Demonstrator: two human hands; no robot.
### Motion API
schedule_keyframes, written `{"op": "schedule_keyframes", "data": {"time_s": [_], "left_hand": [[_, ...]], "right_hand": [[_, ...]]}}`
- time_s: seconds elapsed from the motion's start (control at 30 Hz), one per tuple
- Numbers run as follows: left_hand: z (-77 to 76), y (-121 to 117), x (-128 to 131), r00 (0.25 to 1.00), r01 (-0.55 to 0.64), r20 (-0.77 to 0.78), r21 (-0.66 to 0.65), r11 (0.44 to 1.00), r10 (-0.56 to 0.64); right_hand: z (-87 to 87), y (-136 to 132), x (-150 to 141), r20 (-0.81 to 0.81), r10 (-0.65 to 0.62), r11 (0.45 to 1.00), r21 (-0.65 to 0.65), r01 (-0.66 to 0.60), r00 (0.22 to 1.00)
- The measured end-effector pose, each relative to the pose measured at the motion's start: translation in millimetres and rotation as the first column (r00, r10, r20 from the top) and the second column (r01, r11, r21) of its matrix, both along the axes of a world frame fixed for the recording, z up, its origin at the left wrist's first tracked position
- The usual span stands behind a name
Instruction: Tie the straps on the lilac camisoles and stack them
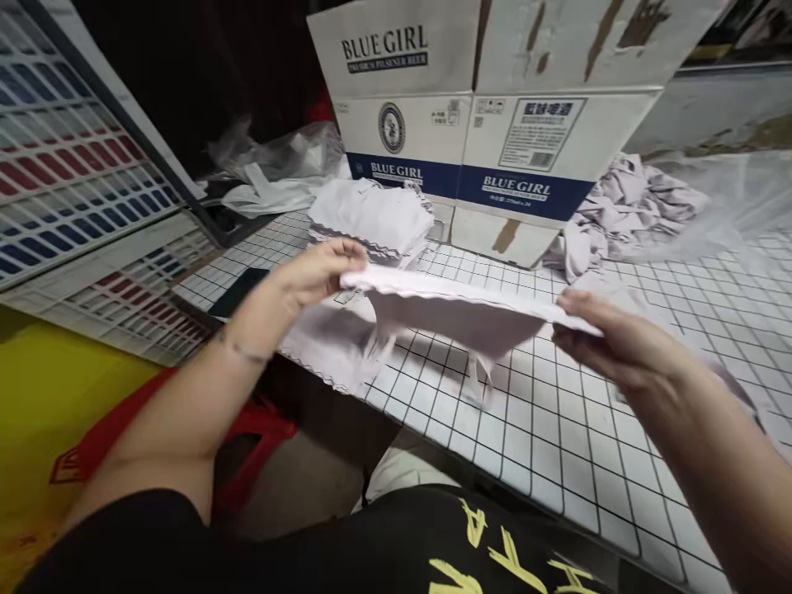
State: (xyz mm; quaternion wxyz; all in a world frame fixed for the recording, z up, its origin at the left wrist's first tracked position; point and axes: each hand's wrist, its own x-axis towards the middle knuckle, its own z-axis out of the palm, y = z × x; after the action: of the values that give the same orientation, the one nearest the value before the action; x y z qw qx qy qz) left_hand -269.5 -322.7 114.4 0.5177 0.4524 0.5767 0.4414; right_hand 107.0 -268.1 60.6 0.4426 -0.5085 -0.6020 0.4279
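Observation:
A pale pink fabric piece [458,322] with a wavy edge is stretched between my two hands above the table. My left hand [313,274] is closed, pinching one end of its upper edge. At the other end, my right hand [612,334] grips the cloth between thumb and fingers. The piece tapers downward, and narrow loose strips dangle blurred from its low point. Close to my left hand lies a flat pile of similar pink pieces [331,338] with scalloped edges. Behind it stands a taller stack of folded pink pieces [374,214].
A white table [532,437] with a black grid pattern carries the work. Beer cartons [525,157] stand at the back. Crumpled pink fabric [643,202] and clear plastic lie at right. Plastic bags [285,157] sit back left, beside a white slatted crate [80,157]. A red stool [260,429] is below.

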Motion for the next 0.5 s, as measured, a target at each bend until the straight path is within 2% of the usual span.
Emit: {"op": "schedule_keyframes", "data": {"time_s": [0.03,0.07,0.1,0.17,0.2,0.27,0.33,0.43,0.5], "left_hand": [[21.8,11.5,-22.6,0.999,-0.03,-0.036,0.029,0.999,0.031],[41.4,20.8,-45.1,0.995,-0.065,-0.071,0.057,0.996,0.069],[57.8,27.5,-67.2,0.988,-0.104,-0.107,0.082,0.991,0.112],[76.0,32.1,-110.4,0.967,-0.163,-0.183,0.1,0.982,0.179],[76.3,30.0,-130.8,0.954,-0.183,-0.227,0.086,0.979,0.198],[58.5,18.9,-166.8,0.922,-0.225,-0.32,0.013,0.974,0.217],[20.6,2.2,-192.4,0.888,-0.284,-0.403,-0.101,0.954,0.221],[-47.1,-23.1,-208.5,0.847,-0.361,-0.493,-0.26,0.895,0.199],[-80.5,-34.7,-209.2,0.82,-0.388,-0.539,-0.277,0.879,0.192]], "right_hand": [[16.1,16.8,-24.1,-0.186,0.008,0.982,-0.184,-0.043,0.983],[30.8,30.4,-48.4,-0.337,-0.033,0.948,-0.309,-0.077,0.941],[42.5,40.4,-72.2,-0.44,-0.058,0.917,-0.378,-0.127,0.896],[52.9,48.6,-116.1,-0.539,-0.026,0.901,-0.378,-0.214,0.842],[50.3,46.9,-135.7,-0.554,0.047,0.892,-0.351,-0.284,0.831],[29.7,33.4,-169.3,-0.559,0.223,0.831,-0.32,-0.455,0.799],[-5.3,10.5,-195.3,-0.559,0.332,0.735,-0.351,-0.579,0.76],[-61.7,-26.7,-220.3,-0.529,0.337,0.627,-0.491,-0.604,0.779],[-89.0,-45.5,-228.6,-0.481,0.357,0.58,-0.557,-0.594,0.8]]}}
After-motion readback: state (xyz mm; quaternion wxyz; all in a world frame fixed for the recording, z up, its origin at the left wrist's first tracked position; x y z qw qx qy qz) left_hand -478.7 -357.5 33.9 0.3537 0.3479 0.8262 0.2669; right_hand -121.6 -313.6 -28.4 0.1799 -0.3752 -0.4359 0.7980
